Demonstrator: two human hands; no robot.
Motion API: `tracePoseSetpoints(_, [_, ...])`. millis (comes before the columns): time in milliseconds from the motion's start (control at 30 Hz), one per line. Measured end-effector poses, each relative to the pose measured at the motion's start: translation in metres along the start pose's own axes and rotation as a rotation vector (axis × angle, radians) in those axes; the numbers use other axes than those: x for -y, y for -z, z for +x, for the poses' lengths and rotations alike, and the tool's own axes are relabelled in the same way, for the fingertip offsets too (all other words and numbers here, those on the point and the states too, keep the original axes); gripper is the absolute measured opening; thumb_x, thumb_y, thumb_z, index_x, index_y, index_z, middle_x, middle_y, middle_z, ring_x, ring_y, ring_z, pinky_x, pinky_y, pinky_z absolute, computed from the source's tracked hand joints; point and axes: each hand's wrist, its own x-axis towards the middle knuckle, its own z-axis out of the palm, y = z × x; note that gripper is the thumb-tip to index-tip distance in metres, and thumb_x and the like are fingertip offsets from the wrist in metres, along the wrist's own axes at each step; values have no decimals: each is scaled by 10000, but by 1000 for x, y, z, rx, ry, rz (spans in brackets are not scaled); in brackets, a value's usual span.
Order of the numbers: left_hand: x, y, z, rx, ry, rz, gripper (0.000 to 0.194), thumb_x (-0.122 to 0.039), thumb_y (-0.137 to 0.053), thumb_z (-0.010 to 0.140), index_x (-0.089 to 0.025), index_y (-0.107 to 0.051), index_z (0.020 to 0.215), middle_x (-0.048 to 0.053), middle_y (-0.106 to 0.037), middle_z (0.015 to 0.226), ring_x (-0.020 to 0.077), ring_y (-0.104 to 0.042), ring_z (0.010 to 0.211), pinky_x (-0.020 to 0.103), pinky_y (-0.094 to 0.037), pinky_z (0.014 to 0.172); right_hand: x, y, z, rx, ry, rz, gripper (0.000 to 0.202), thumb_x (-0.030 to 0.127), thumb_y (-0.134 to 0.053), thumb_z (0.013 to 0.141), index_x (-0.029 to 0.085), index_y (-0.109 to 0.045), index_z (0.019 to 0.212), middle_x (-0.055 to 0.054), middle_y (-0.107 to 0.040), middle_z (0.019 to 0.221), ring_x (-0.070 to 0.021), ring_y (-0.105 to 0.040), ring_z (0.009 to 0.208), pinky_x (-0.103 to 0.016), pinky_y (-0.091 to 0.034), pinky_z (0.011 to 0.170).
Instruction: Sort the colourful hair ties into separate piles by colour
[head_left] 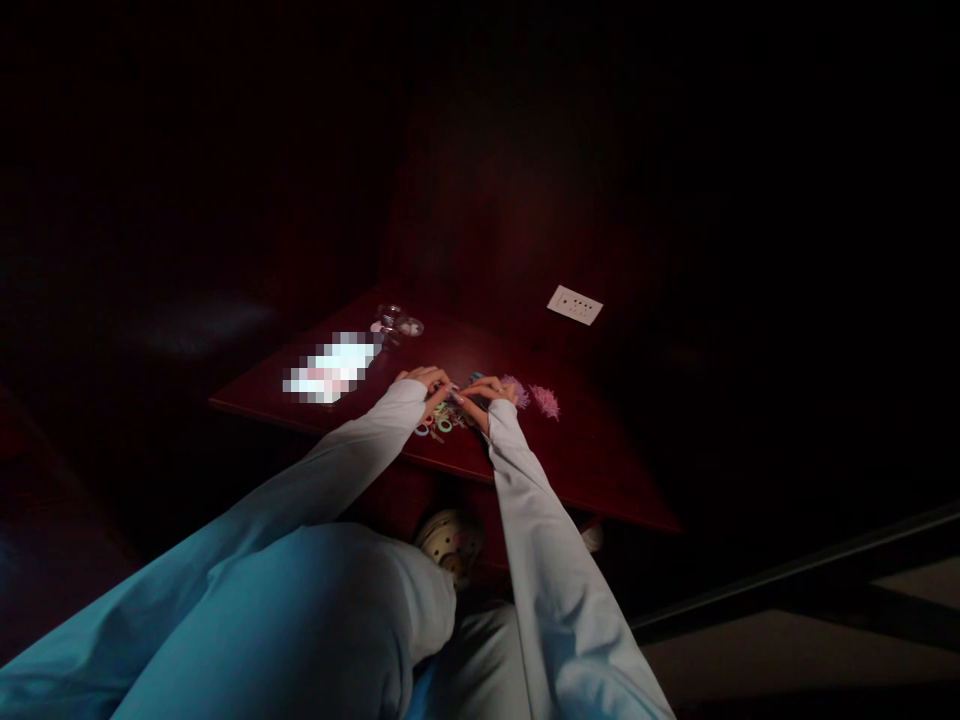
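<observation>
My left hand (429, 380) and my right hand (491, 392) come together above the dark red table, fingertips pinched close to each other. Something small and pale may be between them, but it is too small and dim to name. Just below the fingers lies a small heap of bits, among them a green ring (444, 426) and a pale blue ring (421, 431). Beside my right hand is a purple bundle of thin strands (517, 392), partly covered by that hand. A pink bundle of the same sort (545, 402) lies further right.
The table (592, 460) has its near edge close to my knees. A bright blurred-out screen (334, 368) stands at the left, with clear round containers (397, 322) behind it. A white socket plate (575, 305) is on the back wall. Beneath the table shows a clog-like shoe (450, 540).
</observation>
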Motion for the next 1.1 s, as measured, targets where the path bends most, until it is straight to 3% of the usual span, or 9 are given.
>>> tracePoseSetpoints(333, [-9,13,-2,31,25,-37,160,-305,-563,972,-258,-711,932,21,-724,917,231,-639,919,391,-441,910,-19,-8,7,-42,-28,-16,400,649,-605,978,333,-847,941,-45,-718,1132,-279,-511,1178,-468,-339,1064])
tracePoseSetpoints(500, [-13,18,-4,7,78,-30,114,-290,-607,960,-263,-709,916,31,-741,989,255,-626,992,412,-433,935,-47,-7,27,-315,-302,-41,486,699,-602,932,274,-831,881,-101,-715,1101,-348,-486,1176,-552,-329,1043])
tracePoseSetpoints(567, [-12,17,-4,12,76,-31,77,-286,-638,942,-265,-703,907,32,-750,1028,264,-617,1027,415,-430,940,-54,-6,35,-357,-406,-75,452,663,-645,910,252,-825,854,-125,-720,1105,-380,-466,1185,-578,-325,1032])
tracePoseSetpoints(767, [-14,18,-5,10,109,2,65,-231,-653,932,-262,-709,944,31,-757,1079,272,-607,1089,421,-408,963,-51,-9,44,-219,-378,-305,274,466,-678,939,239,-821,889,-105,-717,1164,-352,-457,1195,-503,-305,1027])
tracePoseSetpoints(900, [-18,19,-7,16,109,-1,64,-224,-668,929,-263,-714,949,26,-754,1089,272,-598,1112,428,-399,987,-43,-10,45,-171,-326,-397,264,457,-671,965,242,-822,939,-100,-706,1208,-334,-464,1208,-461,-301,1014])
tracePoseSetpoints(1000, [-15,19,-7,-9,113,-18,63,-224,-675,919,-265,-716,943,27,-750,1090,274,-595,1109,434,-411,989,-41,-10,44,-224,-340,-338,320,494,-635,987,241,-817,912,-96,-715,1182,-332,-468,1206,-464,-298,1022])
tracePoseSetpoints(1100, [-4,19,-6,-47,145,-52,53,-223,-675,905,-258,-712,920,36,-743,1107,274,-601,1101,430,-441,986,-44,-9,40,-334,-442,-199,436,526,-536,1028,224,-810,874,-97,-729,1122,-319,-493,1178,-460,-306,1028])
